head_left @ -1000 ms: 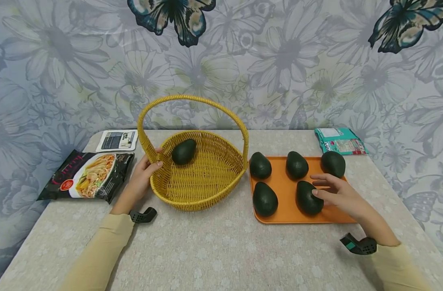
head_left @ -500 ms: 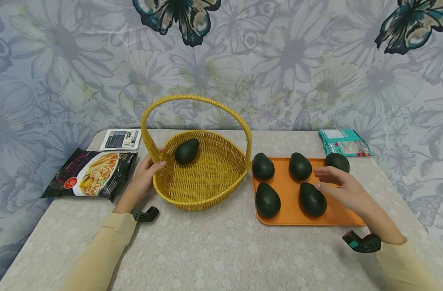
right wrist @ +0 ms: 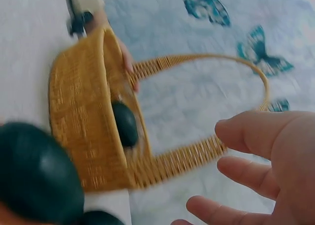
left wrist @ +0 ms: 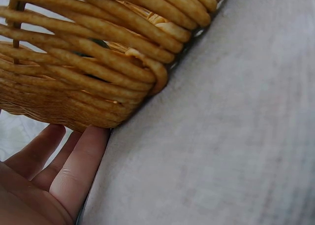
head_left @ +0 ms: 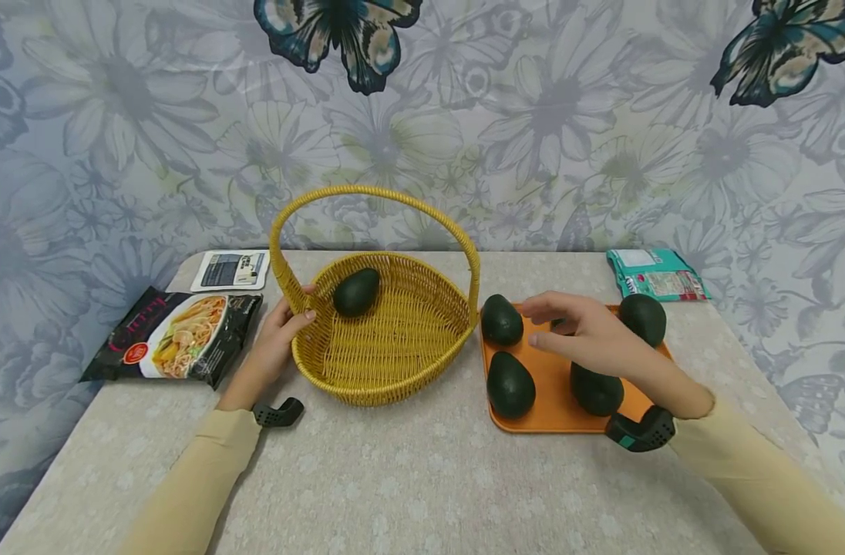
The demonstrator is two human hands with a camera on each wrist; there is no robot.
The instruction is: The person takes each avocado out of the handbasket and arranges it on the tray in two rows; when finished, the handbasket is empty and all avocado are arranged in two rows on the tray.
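A yellow wicker basket with a tall hooped handle stands left of centre, one dark green avocado lying inside. My left hand holds its left rim at the handle's base, thumb inside. In the left wrist view, the fingers touch the woven outer wall. My right hand, fingers extended and nothing held, hovers above an orange tray. Its fingertips are near the far-left avocado. Other avocados there are a near-left one, a partly covered near one and a far-right one; another is mostly hidden behind the hand.
Left of the basket lies a black noodle packet, with a white packet behind it. A teal packet sits behind the tray at the right. A flower-patterned wall closes off the table's back edge.
My right hand has left the near avocado beside it and swung left over the tray, towards the far-left avocado. The left hand keeps its hold on the basket; the view shifted slightly.
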